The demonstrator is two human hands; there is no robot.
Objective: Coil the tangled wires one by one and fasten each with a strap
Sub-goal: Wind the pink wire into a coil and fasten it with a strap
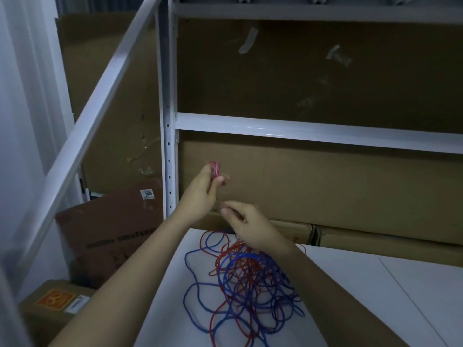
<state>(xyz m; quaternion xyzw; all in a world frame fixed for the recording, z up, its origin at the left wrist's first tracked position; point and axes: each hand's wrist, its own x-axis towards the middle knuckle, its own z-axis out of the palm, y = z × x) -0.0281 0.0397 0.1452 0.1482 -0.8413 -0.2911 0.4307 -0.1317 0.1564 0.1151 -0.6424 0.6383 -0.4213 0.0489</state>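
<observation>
Above the table, left hand fingers are gripping a small red coil; right hand fingers are pinching something thin, unclear what; red-blue wire tangle is lying below both.

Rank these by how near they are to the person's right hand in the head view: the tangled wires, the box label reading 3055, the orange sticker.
From the right hand:
1. Tangled wires, just below it on the white table.
2. 3055 label, to the left.
3. Orange sticker, far lower left.
</observation>
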